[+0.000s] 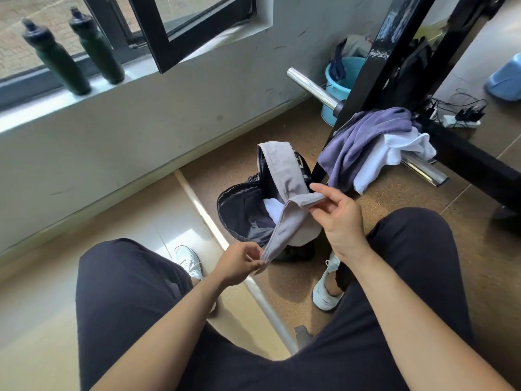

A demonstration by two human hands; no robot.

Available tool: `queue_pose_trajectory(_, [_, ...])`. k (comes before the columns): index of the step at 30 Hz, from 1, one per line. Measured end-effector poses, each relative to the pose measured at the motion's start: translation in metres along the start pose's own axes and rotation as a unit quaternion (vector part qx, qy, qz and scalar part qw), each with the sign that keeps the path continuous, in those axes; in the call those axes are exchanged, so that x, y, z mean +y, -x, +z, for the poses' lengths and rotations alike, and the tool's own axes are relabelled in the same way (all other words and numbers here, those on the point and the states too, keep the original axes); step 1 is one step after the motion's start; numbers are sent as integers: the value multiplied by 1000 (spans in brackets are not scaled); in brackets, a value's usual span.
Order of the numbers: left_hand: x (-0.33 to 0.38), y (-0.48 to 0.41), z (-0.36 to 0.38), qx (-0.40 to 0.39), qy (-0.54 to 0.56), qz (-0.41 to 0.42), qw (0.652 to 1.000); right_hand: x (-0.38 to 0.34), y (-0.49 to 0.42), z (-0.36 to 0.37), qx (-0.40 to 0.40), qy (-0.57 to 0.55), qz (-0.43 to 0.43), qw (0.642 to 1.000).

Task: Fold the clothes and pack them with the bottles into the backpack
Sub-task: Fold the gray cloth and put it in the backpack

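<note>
The grey cloth (284, 176) I'm holding hides most of the inside of my backpack (239, 215), so only a bit of white cloth (272, 207) shows. The blue bucket (337, 80) is half behind the black frame (363, 80), and another blue thing (504, 80) is cut off at the right.

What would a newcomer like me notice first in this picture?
A long grey cloth, pinched between the left hand and right hand above the open black backpack on the floor. Two dark green bottles stand on the white windowsill at upper left; a purple garment and a white garment lie heaped at right.
</note>
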State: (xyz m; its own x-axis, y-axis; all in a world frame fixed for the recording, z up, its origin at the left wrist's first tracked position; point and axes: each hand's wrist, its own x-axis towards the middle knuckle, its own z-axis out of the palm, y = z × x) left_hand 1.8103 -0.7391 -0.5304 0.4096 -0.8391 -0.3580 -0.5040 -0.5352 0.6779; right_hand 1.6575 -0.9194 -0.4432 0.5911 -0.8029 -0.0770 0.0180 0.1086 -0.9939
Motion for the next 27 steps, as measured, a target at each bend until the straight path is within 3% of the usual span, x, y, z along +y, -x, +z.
queue_pose_trajectory(3, [-5,2,0,-20,-62,-3,998,-3,-5,-11,50,79,-37,995])
queue_pose_trajectory(6, [-9,1,1,13,-17,-15,1000,-4,-8,-14,71,91,-33,993])
queue_pose_trajectory(14, [-3,0,8,78,73,8,994,-8,-1,3,26,57,-60,996])
queue_pose_trajectory(19, [-3,-4,6,78,39,28,996,-17,1,16,17,17,-85,996])
queue_pose_trajectory(23, [-8,-4,6,26,-58,-16,998,-29,-1,21,54,-8,-99,994])
queue_pose_trajectory(27, [-13,-2,-4,72,-74,-84,991,-19,-11,5,110,30,-86,990])
